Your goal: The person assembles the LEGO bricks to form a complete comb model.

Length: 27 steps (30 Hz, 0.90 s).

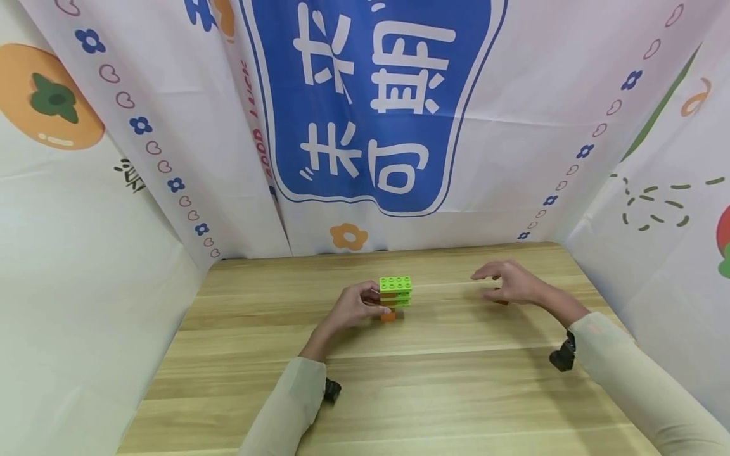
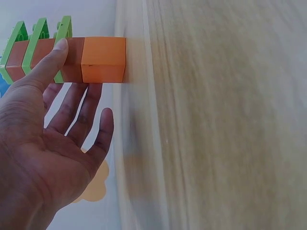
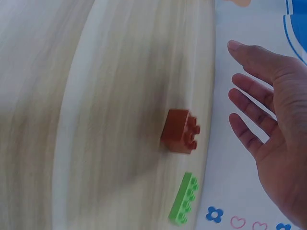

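we see a stack [image 1: 393, 297] of smooth, faintly glossy bricks that look like plastic, box-shaped and banded in green and brown, with round studs on its top. the left hand [image 1: 356, 305] pinches this stack from its left side, thumb across one face and fingers behind; we cannot tell whether its bottom touches the table [image 1: 422, 392], a flat surface with long, pale, wood-like grain. to the right of the stack, the right hand [image 1: 513, 284] hangs above the table with fingers loosely bent and apart, holding nothing. near it, also right of the stack, we find a chunky loose brown block [image 3: 177, 132] with studs and, farther from the stack, a thin, long loose green plate [image 3: 182, 199]. behind the stack hangs a white, softly creased cloth [image 1: 496, 190] with a glossy-looking blue panel [image 1: 470, 38].

counting, we get seven pieces in the stack: three thin green plates [image 1: 395, 283], three brown blocks [image 2: 74, 64] between and below them, and one orange block [image 2: 103, 60] at the bottom. the top plate shows eight studs in two rows of four. outside the stack we count two loose pieces, one brown and one green. the panel bears four large white characters.
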Available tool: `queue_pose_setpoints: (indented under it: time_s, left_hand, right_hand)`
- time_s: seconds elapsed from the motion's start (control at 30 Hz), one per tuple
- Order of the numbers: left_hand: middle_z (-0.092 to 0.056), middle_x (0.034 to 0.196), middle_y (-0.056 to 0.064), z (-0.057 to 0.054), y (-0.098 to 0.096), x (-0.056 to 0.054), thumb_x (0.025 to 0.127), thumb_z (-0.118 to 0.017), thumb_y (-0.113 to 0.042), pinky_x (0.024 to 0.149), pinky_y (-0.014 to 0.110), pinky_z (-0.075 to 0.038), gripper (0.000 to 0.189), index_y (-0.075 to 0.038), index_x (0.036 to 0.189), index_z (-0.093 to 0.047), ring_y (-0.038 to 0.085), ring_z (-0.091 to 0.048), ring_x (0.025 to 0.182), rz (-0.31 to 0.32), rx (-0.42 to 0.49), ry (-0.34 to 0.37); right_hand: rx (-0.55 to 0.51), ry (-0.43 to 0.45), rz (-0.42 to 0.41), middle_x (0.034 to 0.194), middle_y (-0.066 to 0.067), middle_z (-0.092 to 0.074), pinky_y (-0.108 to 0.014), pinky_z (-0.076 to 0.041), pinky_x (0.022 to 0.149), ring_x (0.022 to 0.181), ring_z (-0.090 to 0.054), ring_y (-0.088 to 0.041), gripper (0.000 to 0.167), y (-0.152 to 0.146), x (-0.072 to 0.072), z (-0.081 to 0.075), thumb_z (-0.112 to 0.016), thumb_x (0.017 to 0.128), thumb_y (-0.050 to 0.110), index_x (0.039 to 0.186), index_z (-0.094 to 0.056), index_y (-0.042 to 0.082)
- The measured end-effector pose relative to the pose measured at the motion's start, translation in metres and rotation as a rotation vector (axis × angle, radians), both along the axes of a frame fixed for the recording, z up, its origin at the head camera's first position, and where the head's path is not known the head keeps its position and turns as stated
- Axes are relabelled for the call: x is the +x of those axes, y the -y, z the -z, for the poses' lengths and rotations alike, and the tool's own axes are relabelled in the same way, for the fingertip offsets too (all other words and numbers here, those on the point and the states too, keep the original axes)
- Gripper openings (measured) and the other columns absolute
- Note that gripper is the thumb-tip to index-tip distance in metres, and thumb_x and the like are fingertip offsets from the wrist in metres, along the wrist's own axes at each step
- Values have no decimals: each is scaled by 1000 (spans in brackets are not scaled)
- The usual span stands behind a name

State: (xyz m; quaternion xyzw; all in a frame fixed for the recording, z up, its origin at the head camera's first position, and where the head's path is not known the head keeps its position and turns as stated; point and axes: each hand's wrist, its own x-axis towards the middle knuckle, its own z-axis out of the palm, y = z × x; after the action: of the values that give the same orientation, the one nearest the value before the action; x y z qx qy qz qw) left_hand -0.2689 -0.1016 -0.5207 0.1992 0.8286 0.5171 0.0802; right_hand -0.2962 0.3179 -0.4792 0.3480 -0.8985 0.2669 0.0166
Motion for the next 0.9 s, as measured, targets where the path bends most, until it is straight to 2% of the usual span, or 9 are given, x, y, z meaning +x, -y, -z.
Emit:
queue_pose_setpoints:
  time_s: [0.17,0.27,0.53,0.9]
  left_hand:
    - [-77,109,6,0,0,0,89,-89,-18,86,35,-60,32,-6,112,-71,17,-72,97,1,-2,1]
    - [-77,109,7,0,0,1,89,-89,-18,87,36,-60,31,-6,112,-71,17,-72,97,0,-1,5]
    - [-77,110,8,0,0,0,89,-88,-15,88,36,-61,31,-5,113,-70,19,-72,98,2,4,4]
    - [-77,110,8,1,0,1,89,-88,-16,88,35,-60,31,-6,113,-70,18,-72,98,-2,7,11]
  right_hand:
    - [4,49,1,120,-18,-76,-54,-62,83,108,-72,-40,41,-12,0,7,-90,82,5,120,-77,-2]
    - [26,44,17,120,-18,-76,-53,-62,84,109,-71,-40,41,-18,0,11,-91,82,4,120,-77,-2]
    - [53,73,78,120,-19,-75,-59,-57,94,112,-70,-42,43,-30,4,16,-93,80,6,120,-77,-2]
    - [57,122,111,121,-21,-75,-51,-61,89,106,-73,-38,47,-42,4,25,-94,80,9,123,-76,-1]
